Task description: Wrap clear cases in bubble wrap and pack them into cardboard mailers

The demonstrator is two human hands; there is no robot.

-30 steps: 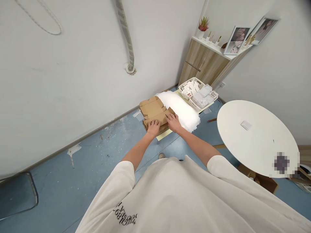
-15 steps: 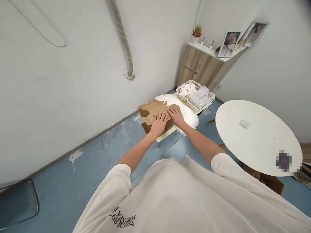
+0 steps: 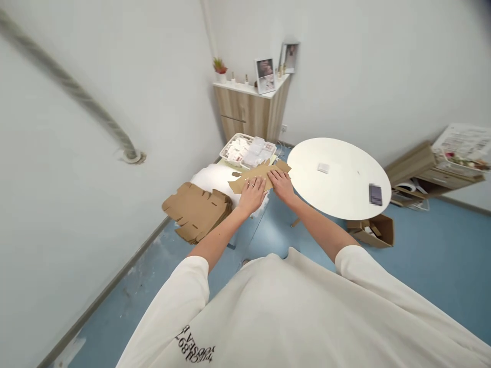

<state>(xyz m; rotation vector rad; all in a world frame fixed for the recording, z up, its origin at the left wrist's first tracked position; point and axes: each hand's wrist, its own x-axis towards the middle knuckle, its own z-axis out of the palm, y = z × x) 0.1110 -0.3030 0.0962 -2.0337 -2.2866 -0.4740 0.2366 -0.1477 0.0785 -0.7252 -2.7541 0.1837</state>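
Note:
A flat, unfolded cardboard box [image 3: 237, 186] with slotted flaps is held up in front of me, tilted. My left hand [image 3: 253, 194] grips its near edge, fingers lying over the top and the thumb hidden. Along the same edge, my right hand [image 3: 282, 185] is closed on its right part. To the left lies a stack of flat cardboard boxes [image 3: 197, 207], apart from both hands. Behind the held box are a pile of white sheet material [image 3: 209, 178] and white baskets [image 3: 238, 149] filled with small packages.
A white oval table [image 3: 337, 189] stands right, with a small white packet [image 3: 323, 167] and a blurred-out dark item [image 3: 375, 194]. Under it sits an open carton [image 3: 385, 232]. A wooden cabinet [image 3: 245, 110] fills the corner; a shelf unit [image 3: 418, 163] is far right.
One flat cardboard box has come off the stack in both hands and moved right. The view has turned right, bringing the shelf unit and more of the floor into sight.

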